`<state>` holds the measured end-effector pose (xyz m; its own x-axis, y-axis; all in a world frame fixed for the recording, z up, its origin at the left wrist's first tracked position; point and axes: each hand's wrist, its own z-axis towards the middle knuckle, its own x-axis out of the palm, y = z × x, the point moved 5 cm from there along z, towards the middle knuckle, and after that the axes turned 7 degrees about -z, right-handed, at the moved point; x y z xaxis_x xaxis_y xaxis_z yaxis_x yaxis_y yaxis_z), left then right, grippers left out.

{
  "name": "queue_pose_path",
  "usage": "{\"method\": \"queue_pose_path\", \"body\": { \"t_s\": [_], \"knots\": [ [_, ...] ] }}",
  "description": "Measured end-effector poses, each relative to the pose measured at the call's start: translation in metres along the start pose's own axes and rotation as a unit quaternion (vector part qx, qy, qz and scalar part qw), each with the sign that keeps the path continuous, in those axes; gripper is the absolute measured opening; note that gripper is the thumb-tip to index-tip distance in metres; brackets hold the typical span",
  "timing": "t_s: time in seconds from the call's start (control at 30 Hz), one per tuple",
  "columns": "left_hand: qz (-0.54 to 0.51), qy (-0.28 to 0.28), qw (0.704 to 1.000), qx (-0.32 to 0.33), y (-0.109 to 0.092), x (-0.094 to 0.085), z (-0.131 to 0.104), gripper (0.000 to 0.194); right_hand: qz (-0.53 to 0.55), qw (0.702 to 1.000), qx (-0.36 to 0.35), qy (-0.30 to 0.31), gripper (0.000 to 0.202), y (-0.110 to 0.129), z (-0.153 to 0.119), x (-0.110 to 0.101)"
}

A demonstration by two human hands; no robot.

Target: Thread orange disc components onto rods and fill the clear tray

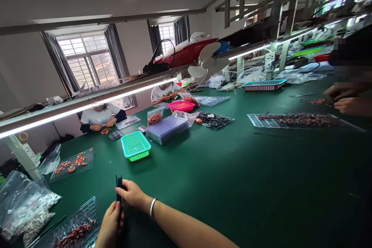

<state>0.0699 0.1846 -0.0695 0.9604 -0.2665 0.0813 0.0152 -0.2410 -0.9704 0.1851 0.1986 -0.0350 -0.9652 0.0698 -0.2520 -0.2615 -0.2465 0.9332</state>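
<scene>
My left hand (109, 223) is closed around the lower part of a slim black object (119, 182), held upright near the bottom of the view. Higher up, my right hand (132, 193), with a silver bangle at the wrist, grips the same object with thumb and fingers. Two thin prongs stick up at its top end. Its lower part is hidden by my hands and dark shadow. Left of my hands lies a clear tray (94, 211) with red-brown and dark small parts.
Beyond my hands on the green table (232, 186) are a turquoise basket (136, 145), stacked purple trays (167, 128) and a tray of black parts (215, 120). Bags of small parts (31, 209) lie at left. Several people sit around the table; a white fan (207, 60) hangs above.
</scene>
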Motion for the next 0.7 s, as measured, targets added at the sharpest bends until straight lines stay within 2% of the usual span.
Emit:
{"method": "queue_pose_path", "body": {
  "t_s": [0.07,0.2,0.27,0.33,0.4,0.47,0.6,0.7],
  "knots": [
    [-0.001,-0.004,1.000,0.000,0.000,-0.001,0.000,0.064,0.013,1.000,0.006,-0.018,0.018,0.000,0.003,-0.009],
    [-0.001,-0.008,1.000,-0.006,0.002,-0.002,0.003,0.054,0.044,0.994,0.008,-0.104,0.026,0.004,0.011,-0.052],
    [-0.003,-0.008,1.000,-0.007,0.003,-0.002,0.005,0.049,0.055,0.991,-0.002,-0.124,0.024,0.010,0.012,-0.065],
    [-0.007,-0.010,1.000,-0.004,0.004,-0.002,0.006,0.047,0.062,0.992,-0.019,-0.109,0.022,0.018,0.009,-0.060],
    [-0.013,-0.013,1.000,-0.001,0.003,-0.002,0.006,0.049,0.069,0.995,-0.041,-0.061,0.022,0.027,0.004,-0.042],
    [-0.015,-0.017,1.000,0.001,0.003,-0.003,0.006,0.055,0.081,0.994,-0.055,-0.056,0.019,0.030,-0.002,-0.026],
    [-0.013,-0.019,1.000,0.000,0.000,-0.003,0.003,0.064,0.094,0.990,-0.031,-0.103,0.021,0.015,-0.004,-0.021],
    [-0.013,-0.016,1.000,-0.001,0.000,-0.001,0.002,0.065,0.092,0.995,-0.008,-0.041,0.017,0.001,0.000,-0.016]
  ]
}}
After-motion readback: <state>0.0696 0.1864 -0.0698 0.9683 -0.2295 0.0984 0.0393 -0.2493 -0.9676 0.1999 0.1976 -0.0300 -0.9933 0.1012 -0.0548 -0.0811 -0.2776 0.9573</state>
